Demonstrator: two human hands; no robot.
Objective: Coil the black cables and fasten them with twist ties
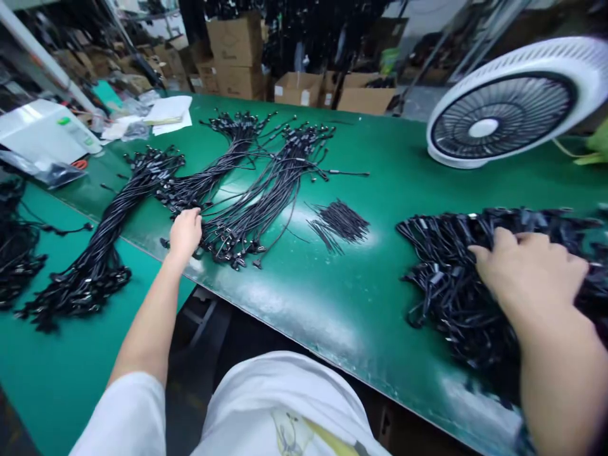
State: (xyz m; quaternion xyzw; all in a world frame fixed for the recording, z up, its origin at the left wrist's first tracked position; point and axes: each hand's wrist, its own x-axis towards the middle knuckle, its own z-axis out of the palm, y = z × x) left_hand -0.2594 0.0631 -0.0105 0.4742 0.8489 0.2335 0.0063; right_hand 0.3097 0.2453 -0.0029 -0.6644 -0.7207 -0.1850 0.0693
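My left hand (186, 233) is closed at the near end of a bundle of black cables (223, 161), its fingers curled over the connector ends. Exactly how many cables it grips is hidden. Just right of it lies another loose bundle of black cables (270, 202), plugs towards me. On the right, my right hand (532, 272) rests on a thick pile of folded black cables (441, 272). Its thumb stands apart from the fingers, and the fingertips are partly lost among the cables. A small heap of thin black ties (344, 220) lies between the hands.
A twisted cable bundle (114, 221) spans two green tables at left, with more cables (16, 247) beyond. A white fan (513, 104) stands at the back right. Papers (168, 113) and a white box (45, 133) sit at the back left. Cardboard boxes (235, 54) stand behind the table.
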